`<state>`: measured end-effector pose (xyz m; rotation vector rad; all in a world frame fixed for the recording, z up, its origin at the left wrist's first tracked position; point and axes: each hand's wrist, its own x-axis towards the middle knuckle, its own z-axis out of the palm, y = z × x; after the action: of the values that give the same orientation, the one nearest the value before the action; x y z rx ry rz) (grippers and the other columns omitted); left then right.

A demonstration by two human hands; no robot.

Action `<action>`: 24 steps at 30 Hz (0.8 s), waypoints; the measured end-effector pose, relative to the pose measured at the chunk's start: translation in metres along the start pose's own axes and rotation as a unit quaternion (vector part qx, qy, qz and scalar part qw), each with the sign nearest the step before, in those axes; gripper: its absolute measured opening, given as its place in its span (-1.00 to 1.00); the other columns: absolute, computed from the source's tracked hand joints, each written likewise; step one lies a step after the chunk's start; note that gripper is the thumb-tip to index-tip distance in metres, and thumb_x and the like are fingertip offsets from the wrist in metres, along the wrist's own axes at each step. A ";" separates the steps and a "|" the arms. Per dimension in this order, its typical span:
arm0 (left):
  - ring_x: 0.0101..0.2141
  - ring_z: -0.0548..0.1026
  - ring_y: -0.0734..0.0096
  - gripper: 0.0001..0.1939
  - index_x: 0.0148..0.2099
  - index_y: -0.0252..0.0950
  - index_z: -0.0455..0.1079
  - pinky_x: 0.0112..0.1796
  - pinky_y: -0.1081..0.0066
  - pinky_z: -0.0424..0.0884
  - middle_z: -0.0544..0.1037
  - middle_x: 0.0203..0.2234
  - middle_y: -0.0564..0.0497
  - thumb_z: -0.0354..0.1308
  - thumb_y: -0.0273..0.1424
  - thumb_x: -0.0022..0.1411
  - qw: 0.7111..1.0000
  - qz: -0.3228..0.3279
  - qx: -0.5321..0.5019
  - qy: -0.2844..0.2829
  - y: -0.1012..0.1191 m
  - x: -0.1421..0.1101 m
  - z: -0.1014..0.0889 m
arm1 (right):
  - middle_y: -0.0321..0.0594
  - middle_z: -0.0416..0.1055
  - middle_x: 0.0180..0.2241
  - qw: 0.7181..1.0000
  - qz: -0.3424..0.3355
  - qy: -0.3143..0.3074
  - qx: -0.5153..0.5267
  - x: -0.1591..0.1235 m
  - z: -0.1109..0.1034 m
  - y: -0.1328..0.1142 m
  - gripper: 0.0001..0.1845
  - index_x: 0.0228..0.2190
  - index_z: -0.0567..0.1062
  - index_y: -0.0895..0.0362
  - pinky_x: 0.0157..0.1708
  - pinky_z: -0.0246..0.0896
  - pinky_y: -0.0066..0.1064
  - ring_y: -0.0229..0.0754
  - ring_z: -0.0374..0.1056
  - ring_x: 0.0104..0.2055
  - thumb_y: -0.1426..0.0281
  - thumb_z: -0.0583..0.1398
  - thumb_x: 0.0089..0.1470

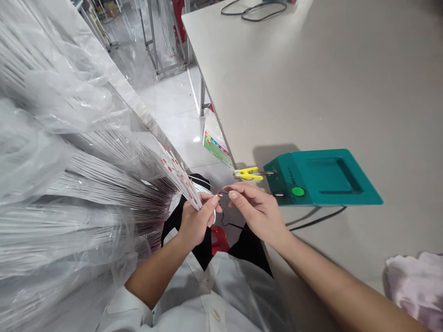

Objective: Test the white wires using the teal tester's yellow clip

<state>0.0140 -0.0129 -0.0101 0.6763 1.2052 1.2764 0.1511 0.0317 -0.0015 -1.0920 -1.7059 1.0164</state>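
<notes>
My left hand (195,219) is closed around a fanned bundle of thin white wires with red marks (180,177) that run out of clear plastic bags. My right hand (254,205) pinches the tip of one thin wire (219,194) between thumb and forefinger, just off the left thumb. Both hands hover at the near edge of the white table (311,83), right in front of a teal box (321,177) with a green button (298,191). A yellow clip (247,174) sticks out of the box's left side, just above my right fingers.
Large clear plastic bags (62,161) full of white wire bundles fill the left. A black cable (314,219) leaves the teal box. A colourful carton (216,143) stands under the table edge. Pinkish cloth (415,286) lies at the right; black cables (256,11) lie at the far end.
</notes>
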 end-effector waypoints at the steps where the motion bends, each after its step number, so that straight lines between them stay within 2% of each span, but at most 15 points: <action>1: -0.75 0.16 0.74 -0.78 -0.39 -0.35 0.34 -0.69 0.56 0.03 0.43 -0.61 0.11 0.17 -0.27 0.10 1.000 -0.003 0.011 -0.003 -0.001 0.000 0.000 | -0.21 0.46 -0.40 1.000 0.015 -0.010 0.023 0.001 0.001 0.000 -0.85 -0.37 0.49 0.10 -0.43 0.30 -0.39 -0.24 0.36 -0.40 0.30 0.16 0.07; 4: -0.75 0.16 0.72 -0.74 -0.39 -0.35 0.35 -0.70 0.55 0.03 0.43 -0.62 0.10 0.19 -0.23 0.08 0.999 -0.022 0.036 -0.018 -0.005 -0.001 0.000 | -0.23 0.45 -0.47 0.998 0.021 -0.023 0.047 0.001 0.003 0.001 -0.85 -0.47 0.49 0.10 -0.45 0.28 -0.39 -0.23 0.35 -0.43 0.29 0.20 0.02; 10: -0.75 0.14 0.75 -0.77 -0.39 -0.36 0.34 -0.70 0.56 0.01 0.45 -0.59 0.09 0.18 -0.27 0.09 1.000 -0.011 -0.023 -0.007 -0.004 0.002 0.000 | -0.27 0.35 -0.54 0.996 -0.044 -0.004 -0.080 -0.002 0.001 -0.002 -0.84 -0.55 0.40 0.10 -0.49 0.18 -0.41 -0.27 0.26 -0.48 0.40 0.15 0.05; 12: -0.75 0.13 0.76 -0.79 -0.40 -0.36 0.33 -0.70 0.56 -0.01 0.45 -0.60 0.09 0.18 -0.30 0.10 0.999 -0.008 -0.034 -0.009 -0.002 0.004 0.000 | -0.27 0.32 -0.56 0.995 -0.041 -0.008 -0.091 -0.002 0.000 -0.002 -0.82 -0.56 0.36 0.11 -0.51 0.15 -0.42 -0.28 0.23 -0.50 0.40 0.12 0.06; 15: -0.76 0.13 0.75 -0.79 -0.38 -0.37 0.35 -0.70 0.56 -0.01 0.45 -0.61 0.09 0.18 -0.29 0.09 1.000 -0.013 -0.026 -0.011 -0.003 0.004 -0.001 | -0.26 0.36 -0.52 0.998 -0.008 -0.007 -0.056 0.000 -0.001 -0.001 -0.82 -0.50 0.39 0.11 -0.48 0.19 -0.41 -0.28 0.26 -0.48 0.36 0.10 0.10; 18: -0.75 0.15 0.73 -0.76 -0.38 -0.36 0.34 -0.70 0.55 0.01 0.45 -0.61 0.08 0.18 -0.26 0.08 1.000 -0.017 -0.002 -0.020 -0.005 0.004 -0.003 | -0.22 0.43 -0.41 0.999 -0.011 -0.027 -0.013 0.001 0.000 0.000 -0.87 -0.39 0.45 0.10 -0.44 0.27 -0.40 -0.24 0.34 -0.40 0.34 0.13 0.10; 21: -0.75 0.17 0.71 -0.75 -0.40 -0.36 0.36 -0.69 0.54 0.03 0.46 -0.61 0.06 0.16 -0.23 0.10 0.997 -0.025 0.059 -0.046 -0.002 0.003 -0.004 | -0.24 0.45 -0.44 0.996 -0.060 -0.054 -0.040 0.001 -0.002 0.002 -0.87 -0.44 0.47 0.08 -0.42 0.29 -0.41 -0.24 0.37 -0.40 0.39 0.13 0.09; 24: -0.74 0.20 0.66 -0.78 -0.43 -0.36 0.39 -0.67 0.54 0.08 0.37 -0.72 0.11 0.13 -0.28 0.12 0.985 -0.041 0.144 -0.090 0.004 0.004 -0.004 | -0.21 0.47 -0.42 0.969 -0.161 -0.060 -0.179 0.001 -0.007 0.003 -0.83 -0.43 0.48 0.09 -0.44 0.26 -0.41 -0.24 0.38 -0.39 0.45 0.08 0.09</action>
<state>0.0082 -0.0093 -0.0093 0.9222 1.2646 0.9593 0.1580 0.0346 -0.0019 -0.9410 -2.1396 0.5920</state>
